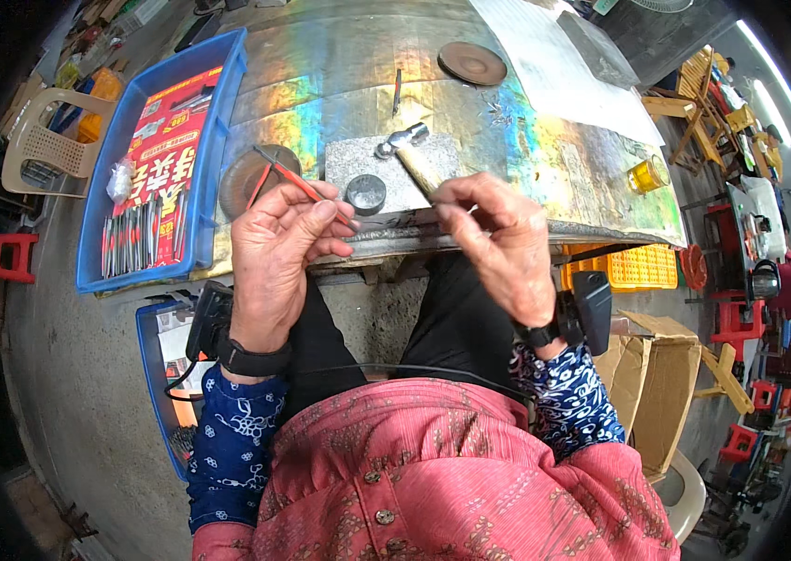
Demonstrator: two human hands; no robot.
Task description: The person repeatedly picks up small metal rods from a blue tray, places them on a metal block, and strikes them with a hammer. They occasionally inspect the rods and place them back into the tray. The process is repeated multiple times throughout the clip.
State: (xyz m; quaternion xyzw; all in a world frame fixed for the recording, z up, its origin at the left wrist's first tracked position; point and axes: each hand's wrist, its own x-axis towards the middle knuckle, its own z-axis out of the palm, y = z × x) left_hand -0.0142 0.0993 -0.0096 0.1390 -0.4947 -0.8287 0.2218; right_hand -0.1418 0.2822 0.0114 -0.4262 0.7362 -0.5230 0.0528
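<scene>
My left hand [285,229] is closed around a red-handled tool that looks like pliers [306,185]. One handle crosses the fingers; the other slants free over a round brown disc [238,182]. Thumb and fingertips of my right hand [498,234] are pinched together near the table's front edge; anything small between them cannot be made out. Just beyond those fingertips lies a hammer [409,159], its head away from me, on a grey stone slab [344,159]. A short dark metal cylinder [365,194] stands on the slab between my hands.
At the left, a blue tray [87,238] holds several slim pointed tools [145,234] on red printed card. A thin dark rod [397,92] and another round brown disc [472,64] lie farther back. A yellow jar [646,176] stands at the right edge; a yellow crate [634,268] sits below.
</scene>
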